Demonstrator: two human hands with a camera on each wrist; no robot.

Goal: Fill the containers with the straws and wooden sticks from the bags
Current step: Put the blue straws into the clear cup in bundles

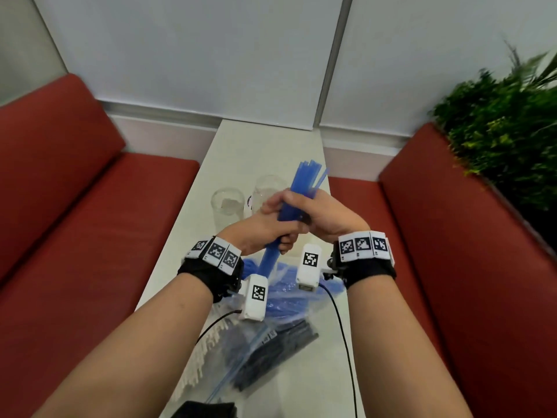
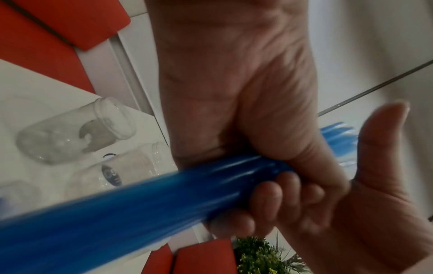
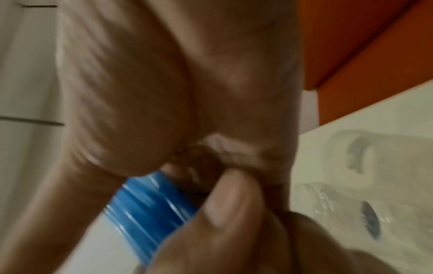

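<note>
Both hands [image 1: 271,224] [image 1: 328,215] grip blue straws [image 1: 301,188]; perhaps three containers [image 2: 72,131].

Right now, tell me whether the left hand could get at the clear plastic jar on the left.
Probably not yet: the left hand grips the bundle of blue plastic straws together with the right hand. The clear plastic jar stands unobstructed just beyond.

Containers [image 1: 228,203] on table [image 1: 265,140] behind bags [image 1: 271,336], benches [image 1: 90,206] either side
</note>
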